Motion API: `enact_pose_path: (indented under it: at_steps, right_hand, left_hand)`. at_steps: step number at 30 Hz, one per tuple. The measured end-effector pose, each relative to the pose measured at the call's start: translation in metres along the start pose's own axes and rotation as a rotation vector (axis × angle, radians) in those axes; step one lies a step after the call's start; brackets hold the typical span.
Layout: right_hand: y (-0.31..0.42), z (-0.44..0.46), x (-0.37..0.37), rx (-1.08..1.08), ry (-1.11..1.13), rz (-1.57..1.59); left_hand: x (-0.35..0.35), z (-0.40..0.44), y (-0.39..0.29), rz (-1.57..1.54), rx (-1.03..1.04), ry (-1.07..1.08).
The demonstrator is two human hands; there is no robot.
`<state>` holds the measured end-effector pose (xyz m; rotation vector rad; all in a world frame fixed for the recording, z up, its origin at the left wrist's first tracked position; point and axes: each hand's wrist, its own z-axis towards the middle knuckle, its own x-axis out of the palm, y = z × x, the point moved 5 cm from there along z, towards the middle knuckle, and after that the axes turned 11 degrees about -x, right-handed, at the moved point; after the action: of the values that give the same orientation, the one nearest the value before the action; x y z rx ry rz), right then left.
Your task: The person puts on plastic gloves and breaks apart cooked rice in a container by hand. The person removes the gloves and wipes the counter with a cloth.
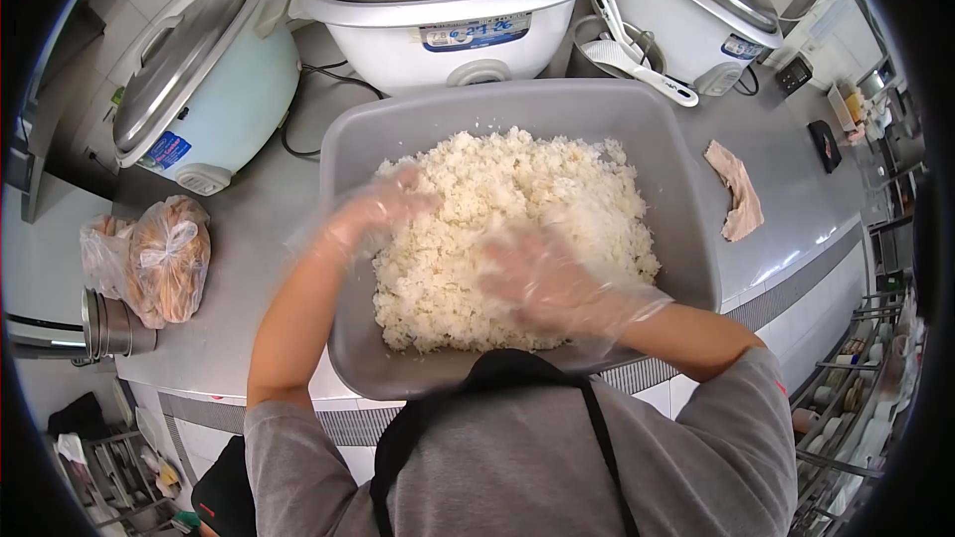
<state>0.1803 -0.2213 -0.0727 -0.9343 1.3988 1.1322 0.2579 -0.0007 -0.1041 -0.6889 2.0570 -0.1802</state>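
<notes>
A large grey plastic tub [696, 268] holds a wide heap of cooked white rice [557, 174]. Both of my hands wear clear plastic gloves. My left hand [383, 209] is at the left side of the heap, its fingers stretched out against the rice and somewhat blurred. Over the middle right of the rice, my right hand [542, 273] lies palm down with fingers extended, smeared by motion. Neither hand shows anything gripped in it.
Behind the tub stands a white rice cooker [398, 40], with a pale blue one [234, 80] left and another white one [686, 30] right. A metal pot [587, 62] holds white rice paddles [622, 58]. Bagged food [171, 259] sits left; a crumpled cloth [734, 189] lies right.
</notes>
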Motion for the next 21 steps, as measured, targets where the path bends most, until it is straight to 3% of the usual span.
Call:
enact_pose_path:
  at_steps: [2,4,6,9,12,14,15,16,19,21]
  right_hand:
    - [-0.022,-0.023,-0.013,0.180,-0.088,0.044]
    - [-0.053,-0.039,-0.017,0.410,-0.094,0.128]
    - [-0.081,-0.049,-0.018,0.657,-0.049,0.333]
    - [-0.108,-0.060,0.012,0.419,-0.305,0.774]
    - [-0.076,-0.039,-0.006,0.500,-0.456,0.963]
    - [-0.051,-0.022,-0.036,0.851,-0.306,1.122]
    - [-0.050,-0.020,-0.040,0.906,-0.297,1.155]
    - [-0.047,-0.019,-0.044,0.963,-0.289,1.187]
    - [-0.068,-0.013,-0.031,0.755,-0.468,1.131]
    - [-0.083,-0.010,-0.019,0.613,-0.573,1.178]
  left_hand:
    - [0.026,-0.014,0.000,0.026,0.116,0.048]
    - [0.039,-0.032,0.000,-0.064,0.082,0.159]
    - [0.028,-0.072,-0.020,-0.299,-0.080,0.334]
    - [0.043,-0.054,-0.006,-0.454,0.059,0.309]
    - [0.037,-0.041,-0.015,-0.596,0.314,0.121]
    - [0.025,-0.047,-0.026,-0.669,0.311,0.067]
    - [0.022,-0.051,-0.031,-0.701,0.274,0.056]
    - [0.021,-0.054,-0.036,-0.909,0.402,0.096]
    - [0.009,-0.075,-0.048,-0.850,0.132,0.165]
    - [0.006,-0.072,-0.051,-0.880,0.287,0.017]
